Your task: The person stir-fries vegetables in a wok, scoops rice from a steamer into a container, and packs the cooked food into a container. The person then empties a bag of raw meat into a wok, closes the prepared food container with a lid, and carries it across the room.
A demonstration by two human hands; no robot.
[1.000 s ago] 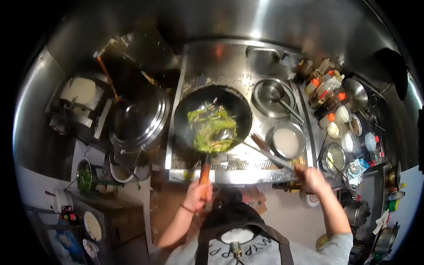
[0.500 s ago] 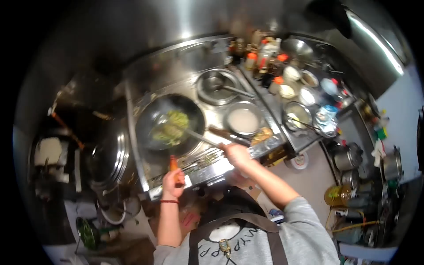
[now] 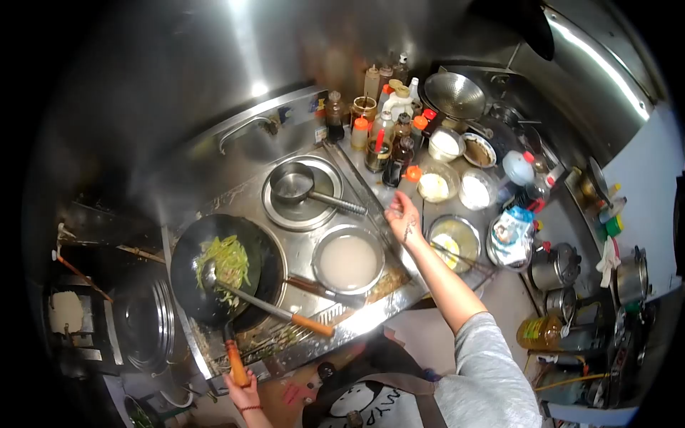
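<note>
My left hand [image 3: 242,389] is wrapped round the wooden handle of a black wok [image 3: 187,285] on the stove. Shredded green vegetables [image 3: 225,260] lie in the wok. A cooking ladle [image 3: 260,302] rests with its head among them, its wooden grip sticking out over the stove's front. Nothing shows in my right hand [image 3: 403,220], which is raised over the right edge of the stove with its fingers loosely apart. Just beyond its fingertips stands an orange-capped bottle [image 3: 410,181]. Bowls of white seasoning [image 3: 437,187] are to its right.
Behind the wok, a saucepan [image 3: 292,183] sits in a round metal basin. A pot of cloudy liquid [image 3: 348,262] stands to its front right. Several sauce bottles [image 3: 385,128], a strainer [image 3: 454,96] and a bowl with chopsticks [image 3: 457,242] crowd the right counter.
My right hand has let go of the ladle and moved right toward the seasonings. The ladle now leans in the wok. My left hand is on the wok handle in both frames.
</note>
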